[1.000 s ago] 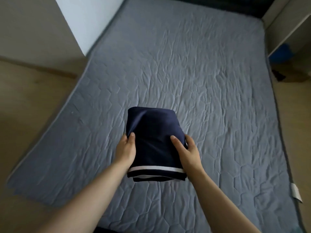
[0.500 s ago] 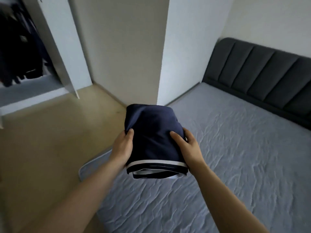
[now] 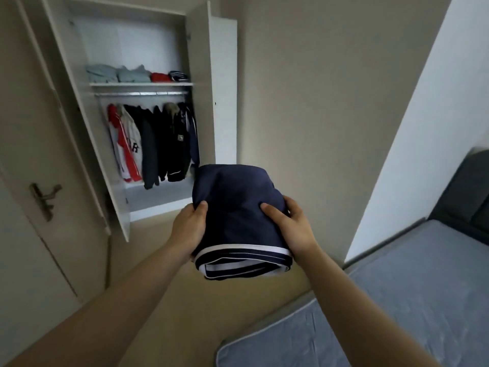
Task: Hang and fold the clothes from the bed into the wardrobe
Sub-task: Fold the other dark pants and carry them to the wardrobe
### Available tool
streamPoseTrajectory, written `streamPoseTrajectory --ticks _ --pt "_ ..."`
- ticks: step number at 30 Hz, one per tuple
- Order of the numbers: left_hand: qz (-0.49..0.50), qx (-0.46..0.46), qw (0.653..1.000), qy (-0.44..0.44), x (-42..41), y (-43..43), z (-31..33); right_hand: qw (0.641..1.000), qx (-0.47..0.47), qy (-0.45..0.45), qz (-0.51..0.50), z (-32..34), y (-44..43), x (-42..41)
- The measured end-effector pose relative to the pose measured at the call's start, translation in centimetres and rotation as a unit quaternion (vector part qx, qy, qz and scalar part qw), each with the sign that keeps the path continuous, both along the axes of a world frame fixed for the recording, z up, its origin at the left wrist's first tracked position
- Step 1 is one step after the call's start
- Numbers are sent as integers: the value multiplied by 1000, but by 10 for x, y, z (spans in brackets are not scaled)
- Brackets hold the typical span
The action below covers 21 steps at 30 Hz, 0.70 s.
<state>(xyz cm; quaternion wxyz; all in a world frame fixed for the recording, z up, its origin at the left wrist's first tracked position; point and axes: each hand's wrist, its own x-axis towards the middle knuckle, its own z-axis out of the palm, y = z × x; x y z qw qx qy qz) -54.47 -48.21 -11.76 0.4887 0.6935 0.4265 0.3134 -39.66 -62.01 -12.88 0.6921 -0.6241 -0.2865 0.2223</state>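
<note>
The folded navy garment (image 3: 238, 207) is held in mid-air between both hands, clear of the bed (image 3: 397, 300) at 4 o'clock. The left hand (image 3: 189, 229) grips its 9 o'clock edge and the right hand (image 3: 293, 229) its 3 o'clock edge, fingers (image 3: 270, 211) clamped on the cloth. The garment's long axis runs 12 to 6. The open wardrobe (image 3: 201, 62) lies at 11 o'clock, its shelf (image 3: 140, 84) above the hanging jackets (image 3: 153, 144). The path looks unobstructed.

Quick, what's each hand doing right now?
Left hand: grips the folded navy garment.
Right hand: grips the same garment's other side.
</note>
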Motion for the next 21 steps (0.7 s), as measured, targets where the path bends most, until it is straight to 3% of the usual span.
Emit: streamPoseTrajectory --ticks 10,21 --pt "35 17 996 -81 11 180 62 998 21 -7 54 57 203 34" --pt "81 36 991 -101 78 382 97 991 44 -82 101 103 422 113"
